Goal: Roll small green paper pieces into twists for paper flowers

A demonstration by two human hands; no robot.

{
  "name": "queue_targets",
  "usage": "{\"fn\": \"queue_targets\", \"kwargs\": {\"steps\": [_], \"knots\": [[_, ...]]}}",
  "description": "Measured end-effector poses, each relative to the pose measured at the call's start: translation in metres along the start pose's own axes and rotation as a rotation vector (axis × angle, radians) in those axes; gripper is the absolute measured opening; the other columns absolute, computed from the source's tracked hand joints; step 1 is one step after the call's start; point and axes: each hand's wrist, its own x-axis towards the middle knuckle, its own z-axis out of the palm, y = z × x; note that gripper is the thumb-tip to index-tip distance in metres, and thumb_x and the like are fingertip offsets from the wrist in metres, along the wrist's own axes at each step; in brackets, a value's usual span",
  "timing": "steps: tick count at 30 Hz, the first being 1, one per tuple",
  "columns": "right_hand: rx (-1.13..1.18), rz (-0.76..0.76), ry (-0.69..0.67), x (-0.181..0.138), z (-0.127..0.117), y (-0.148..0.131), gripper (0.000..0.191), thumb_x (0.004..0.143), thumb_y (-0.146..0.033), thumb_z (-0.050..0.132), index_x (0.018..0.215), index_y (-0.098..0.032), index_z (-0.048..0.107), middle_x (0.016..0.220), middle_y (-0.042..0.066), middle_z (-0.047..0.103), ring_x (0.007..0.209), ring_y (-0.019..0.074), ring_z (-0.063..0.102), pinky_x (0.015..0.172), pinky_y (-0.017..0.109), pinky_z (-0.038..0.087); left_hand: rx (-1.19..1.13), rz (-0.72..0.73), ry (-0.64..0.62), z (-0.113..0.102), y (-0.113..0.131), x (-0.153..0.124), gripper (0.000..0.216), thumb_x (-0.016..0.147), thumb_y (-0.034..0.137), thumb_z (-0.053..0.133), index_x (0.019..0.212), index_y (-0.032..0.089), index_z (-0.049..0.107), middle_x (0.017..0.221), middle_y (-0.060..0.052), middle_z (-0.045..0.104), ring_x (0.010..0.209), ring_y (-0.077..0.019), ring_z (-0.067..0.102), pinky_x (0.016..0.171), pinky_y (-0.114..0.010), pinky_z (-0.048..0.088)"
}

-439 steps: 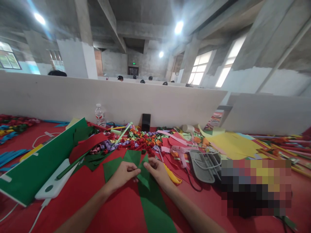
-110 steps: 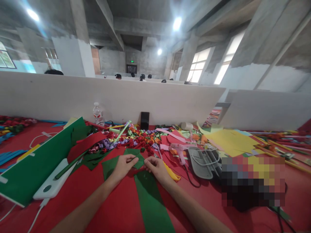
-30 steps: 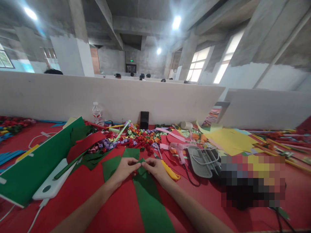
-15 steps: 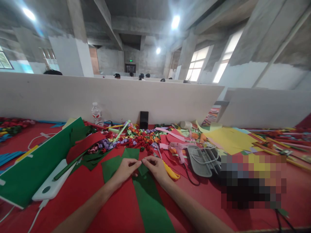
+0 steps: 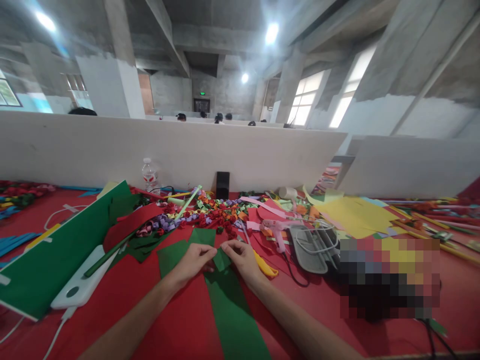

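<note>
A small folded piece of green paper (image 5: pixel 222 261) is raised between my two hands above the red tabletop. My left hand (image 5: pixel 195 260) pinches its left edge between thumb and fingers. On the other side, my right hand (image 5: pixel 242 257) grips the upper right edge with thumb and forefinger. Beneath them runs a long green paper strip (image 5: pixel 234 315), with another green sheet (image 5: pixel 170 260) by my left wrist. Yellow-handled scissors (image 5: pixel 267 265) lie just right of my right hand, their blades hidden.
A pink glue gun (image 5: pixel 278 232) lies by a grey tray (image 5: pixel 309 250) holding a white cable. At left are a white power strip (image 5: pixel 77 285) and a slanted green board (image 5: pixel 71 245). Curled paper pieces (image 5: pixel 213 212), a phone (image 5: pixel 222 185) and a bottle (image 5: pixel 149 175) line the back.
My fingertips have drawn slightly apart at the top of the green piece, so more of its upper edge shows. Otherwise the hands and table look the same.
</note>
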Motion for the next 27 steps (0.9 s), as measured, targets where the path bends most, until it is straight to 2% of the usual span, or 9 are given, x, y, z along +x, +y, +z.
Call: {"fn": "queue_targets", "kwargs": {"steps": [9, 13, 17, 20, 24, 27], "knots": [[-0.048, -0.018, -0.012, 0.0003, 0.0011, -0.0024, 0.031, 0.076, -0.046, 0.070, 0.072, -0.015, 0.069, 0.067, 0.002, 0.066, 0.063, 0.0151, 0.057, 0.061, 0.025, 0.044, 0.131, 0.140, -0.045, 0.0003, -0.0051, 0.0008, 0.042, 0.084, 0.053, 0.057, 0.070, 0.014, 0.063, 0.058, 0.002, 0.048, 0.054, -0.0113, 0.050, 0.054, -0.022, 0.045], [-0.040, 0.016, -0.021, 0.0010, -0.0007, -0.0029, 0.034, 0.076, -0.048, 0.069, 0.074, -0.014, 0.071, 0.067, 0.002, 0.066, 0.062, 0.0146, 0.056, 0.058, 0.024, 0.044, 0.179, 0.162, 0.000, -0.0001, -0.0050, 0.0011, 0.041, 0.084, 0.053, 0.056, 0.071, 0.014, 0.064, 0.057, 0.001, 0.052, 0.053, -0.0127, 0.052, 0.050, -0.021, 0.040], [-0.020, 0.077, -0.040, 0.0009, -0.0010, -0.0010, 0.039, 0.078, -0.053, 0.066, 0.084, -0.015, 0.072, 0.069, 0.002, 0.065, 0.057, 0.0133, 0.054, 0.051, 0.023, 0.043, 0.153, 0.173, 0.070, -0.0012, -0.0032, 0.0022, 0.043, 0.083, 0.055, 0.055, 0.071, 0.015, 0.064, 0.059, 0.001, 0.054, 0.053, -0.0132, 0.052, 0.050, -0.022, 0.042], [-0.033, 0.079, -0.039, 0.0006, -0.0011, 0.0001, 0.038, 0.075, -0.052, 0.069, 0.084, -0.015, 0.071, 0.068, 0.001, 0.063, 0.056, 0.0124, 0.053, 0.050, 0.023, 0.043, 0.164, 0.190, 0.120, -0.0020, -0.0031, 0.0035, 0.042, 0.082, 0.053, 0.057, 0.071, 0.014, 0.066, 0.059, 0.001, 0.054, 0.054, -0.0130, 0.050, 0.049, -0.022, 0.041], [-0.051, 0.064, -0.036, 0.0004, -0.0006, -0.0002, 0.035, 0.073, -0.049, 0.072, 0.081, -0.015, 0.070, 0.067, 0.001, 0.063, 0.057, 0.0126, 0.052, 0.049, 0.022, 0.040, 0.199, 0.228, 0.137, -0.0027, -0.0035, 0.0043, 0.037, 0.081, 0.050, 0.061, 0.077, 0.014, 0.072, 0.065, -0.001, 0.061, 0.060, -0.0146, 0.054, 0.052, -0.022, 0.042], [-0.059, 0.058, -0.045, 0.0001, 0.0005, -0.0005, 0.034, 0.073, -0.048, 0.072, 0.082, -0.015, 0.070, 0.068, 0.001, 0.064, 0.057, 0.0127, 0.052, 0.048, 0.021, 0.039, 0.191, 0.197, 0.135, -0.0035, -0.0041, 0.0049, 0.034, 0.078, 0.046, 0.065, 0.078, 0.013, 0.073, 0.067, -0.003, 0.066, 0.061, -0.0157, 0.057, 0.054, -0.023, 0.043]]}}
